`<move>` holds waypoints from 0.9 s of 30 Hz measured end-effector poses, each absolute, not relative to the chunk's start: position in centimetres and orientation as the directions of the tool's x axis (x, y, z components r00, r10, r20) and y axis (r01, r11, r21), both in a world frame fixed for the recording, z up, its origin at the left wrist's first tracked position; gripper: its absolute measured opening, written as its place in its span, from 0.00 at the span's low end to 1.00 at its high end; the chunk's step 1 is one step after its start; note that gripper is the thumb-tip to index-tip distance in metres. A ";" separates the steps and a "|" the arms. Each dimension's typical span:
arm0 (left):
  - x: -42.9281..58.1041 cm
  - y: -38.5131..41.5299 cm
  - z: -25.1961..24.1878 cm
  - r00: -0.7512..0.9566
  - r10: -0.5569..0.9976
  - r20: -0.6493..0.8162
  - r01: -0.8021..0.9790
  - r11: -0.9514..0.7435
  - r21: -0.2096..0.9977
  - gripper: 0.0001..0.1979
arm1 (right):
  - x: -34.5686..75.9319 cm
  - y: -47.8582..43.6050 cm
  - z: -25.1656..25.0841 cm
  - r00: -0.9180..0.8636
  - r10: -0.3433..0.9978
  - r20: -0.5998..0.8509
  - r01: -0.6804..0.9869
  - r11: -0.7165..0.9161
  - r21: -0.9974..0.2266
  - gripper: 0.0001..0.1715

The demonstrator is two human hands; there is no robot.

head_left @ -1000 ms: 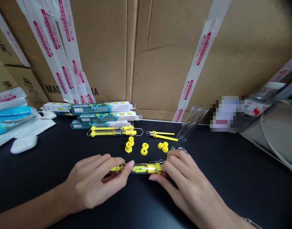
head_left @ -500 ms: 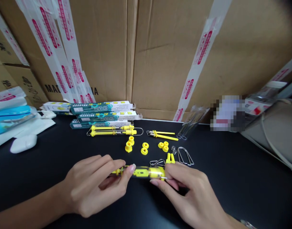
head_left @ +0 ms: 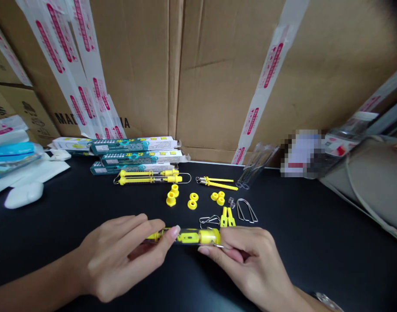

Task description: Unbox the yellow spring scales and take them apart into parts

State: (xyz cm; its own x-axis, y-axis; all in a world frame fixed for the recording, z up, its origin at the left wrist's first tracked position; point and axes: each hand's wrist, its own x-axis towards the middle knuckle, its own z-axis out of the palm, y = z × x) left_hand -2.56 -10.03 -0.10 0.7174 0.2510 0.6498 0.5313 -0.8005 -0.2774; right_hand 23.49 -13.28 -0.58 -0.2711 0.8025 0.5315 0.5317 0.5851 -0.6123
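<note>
A clear-tubed spring scale with yellow inner parts lies level between my hands, above the black table. My left hand is closed around the left part of its tube, hiding that end. At the yellow cap on the right, my right hand pinches a bent metal wire handle, mostly covered by the fingers. Just beyond the hands are two yellow slotted pieces and a wire loop. Another wire loop lies further right.
Behind lie assembled spring scales, yellow flanged caps, rings, small caps, small springs, yellow rods with springs and clear tubes. Printed boxes stack against a large carton. A white case sits left.
The camera view has shifted slightly, so the table items appear a little further left. Both hands keep their hold on the spring scale, with little other visible movement.
</note>
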 end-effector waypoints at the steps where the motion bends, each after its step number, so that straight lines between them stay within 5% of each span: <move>1: -2.6 -10.0 -0.2 0.712 0.261 0.652 0.541 -0.796 -0.271 0.14 | 23.5 -13.3 -0.6 -0.269 0.804 0.531 0.528 0.584 -0.616 0.33; 14: -2.5 -9.6 -0.3 0.678 0.426 0.599 0.591 -0.801 -0.100 0.14 | 23.8 -13.0 -0.6 -0.315 0.883 0.347 0.505 0.466 -0.727 0.29; 27: -2.7 -8.9 0.0 0.800 0.277 0.532 0.492 -0.810 -0.318 0.16 | 23.8 -12.8 -0.8 -0.239 0.898 0.369 0.496 0.440 -0.749 0.31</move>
State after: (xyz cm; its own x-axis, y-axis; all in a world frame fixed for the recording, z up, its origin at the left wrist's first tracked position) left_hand -2.73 -8.91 0.01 0.8001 0.2773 0.5319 0.4924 -0.8100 -0.3185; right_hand 23.84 -12.79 -0.79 -0.2388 0.8982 0.3691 0.4959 0.4396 -0.7489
